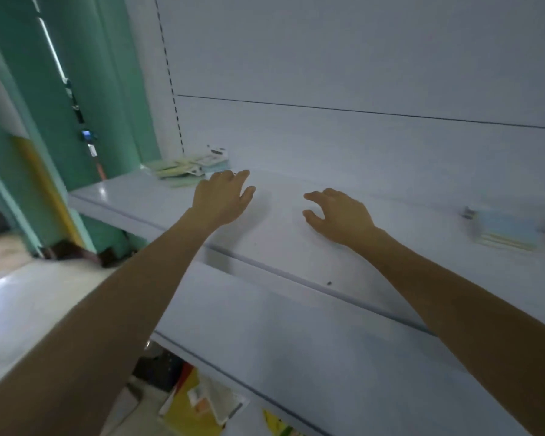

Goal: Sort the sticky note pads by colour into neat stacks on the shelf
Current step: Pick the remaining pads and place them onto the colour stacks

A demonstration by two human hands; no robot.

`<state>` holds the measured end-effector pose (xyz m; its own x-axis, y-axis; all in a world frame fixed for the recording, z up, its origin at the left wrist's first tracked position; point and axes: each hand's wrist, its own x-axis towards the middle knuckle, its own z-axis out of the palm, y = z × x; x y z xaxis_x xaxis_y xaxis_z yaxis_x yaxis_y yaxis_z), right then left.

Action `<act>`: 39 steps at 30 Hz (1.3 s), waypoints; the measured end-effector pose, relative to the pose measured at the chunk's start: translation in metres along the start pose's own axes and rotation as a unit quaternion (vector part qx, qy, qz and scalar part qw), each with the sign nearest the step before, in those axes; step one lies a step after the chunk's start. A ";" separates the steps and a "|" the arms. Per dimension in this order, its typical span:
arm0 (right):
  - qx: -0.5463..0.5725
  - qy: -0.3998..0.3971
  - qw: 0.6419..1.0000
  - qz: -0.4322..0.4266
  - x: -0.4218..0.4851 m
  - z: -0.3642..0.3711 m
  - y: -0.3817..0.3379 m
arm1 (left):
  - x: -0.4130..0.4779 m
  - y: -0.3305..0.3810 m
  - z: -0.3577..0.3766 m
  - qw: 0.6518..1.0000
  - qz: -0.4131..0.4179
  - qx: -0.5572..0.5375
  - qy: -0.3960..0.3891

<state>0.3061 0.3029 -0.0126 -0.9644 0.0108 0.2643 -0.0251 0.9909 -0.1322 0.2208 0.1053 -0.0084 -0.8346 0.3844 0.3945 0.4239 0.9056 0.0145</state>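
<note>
A pale white shelf (132, 199) is seen from above, running from 9 o'clock towards 4 o'clock across the view. Two bare forearms are stretched out over it. The left hand (222, 198) is held open, its fingers relaxed and extended, with nothing gripped. The right hand (340, 215) is also empty, its fingers loosely curled and the thumb spread apart. Whether either palm touches the shelf cannot be told.

A loose pile of sticky note pads (186, 168), pale yellow, green and blue, is found at the back left end of the shelf, at 11 o'clock from the left hand and just beyond its fingertips. A second stack of pads (504, 229), blue on top and blurred, is set at 3 o'clock from the right hand, well apart from it.

Behind the shelf a white back panel (359, 58) is crossed by a thin dark seam. A teal wall (107, 89) is seen at 10 o'clock. A lower shelf (328, 357) is seen at 6 o'clock, with yellow packets (183, 413) beneath it.
</note>
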 end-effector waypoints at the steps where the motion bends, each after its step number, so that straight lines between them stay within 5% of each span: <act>1: 0.005 -0.001 1.000 -0.012 0.016 0.006 -0.012 | 0.004 -0.019 0.002 1.000 -0.016 0.001 -0.004; 16: 0.078 -0.058 0.994 -0.045 0.253 0.105 -0.120 | 0.100 -0.229 0.035 0.991 -0.128 0.021 -0.037; 27: 0.084 -0.110 0.990 0.005 0.295 0.147 -0.141 | 0.198 -0.247 0.097 0.984 0.027 -0.051 -0.169; 39: 0.013 -0.022 0.991 0.133 0.290 0.129 -0.138 | 0.228 -0.245 0.109 0.972 0.067 -0.134 -0.183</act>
<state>-0.0041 0.1518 -0.0412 -0.9485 0.2643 0.1747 0.2250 0.9501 -0.2159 -0.1113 -0.0098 -0.0223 -0.8142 0.5777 0.0574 0.5725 0.7826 0.2445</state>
